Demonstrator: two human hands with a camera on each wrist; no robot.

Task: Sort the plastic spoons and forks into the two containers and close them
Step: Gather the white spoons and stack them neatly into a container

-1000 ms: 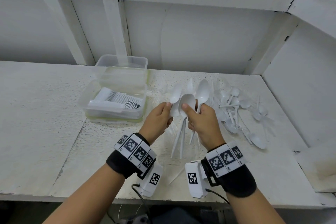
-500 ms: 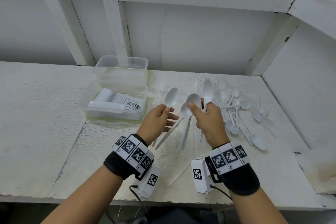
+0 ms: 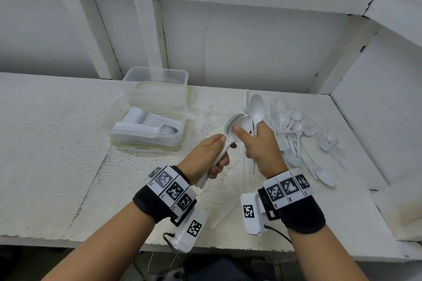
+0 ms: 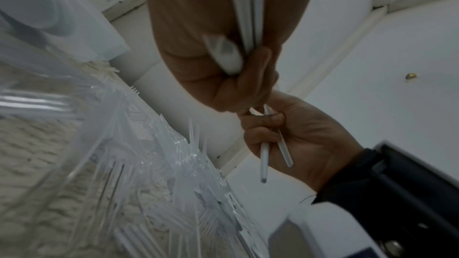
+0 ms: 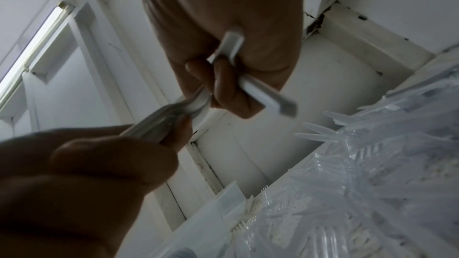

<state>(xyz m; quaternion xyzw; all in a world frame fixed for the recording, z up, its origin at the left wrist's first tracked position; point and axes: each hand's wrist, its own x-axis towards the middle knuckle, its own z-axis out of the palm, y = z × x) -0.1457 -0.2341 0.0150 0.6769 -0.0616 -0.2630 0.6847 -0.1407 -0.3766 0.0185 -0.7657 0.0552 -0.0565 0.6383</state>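
Both hands are raised over the table's middle, holding white plastic spoons. My left hand (image 3: 218,155) grips a few spoon handles, their nested bowls (image 3: 231,124) pointing up and right. My right hand (image 3: 253,141) grips other spoons (image 3: 257,107) upright, its thumb pressing on the nested bowls. In the left wrist view the left hand (image 4: 248,77) holds handles above the right hand (image 4: 273,130). The right wrist view shows the right hand (image 5: 223,85) curled round a handle (image 5: 263,97). A clear container (image 3: 146,126) at the left holds stacked spoons. Behind it stands a second clear container (image 3: 157,77).
Loose white spoons (image 3: 294,132) lie in a pile at the right. Clear plastic forks (image 4: 174,174) are strewn on the table (image 3: 57,143) under and in front of the hands. A white wall panel (image 3: 376,121) bounds the table on the right.
The spoon in my left hand, fanned out to the left before, has swung right and its bowl now meets those by the right thumb. My left fingers have curled round the handles.
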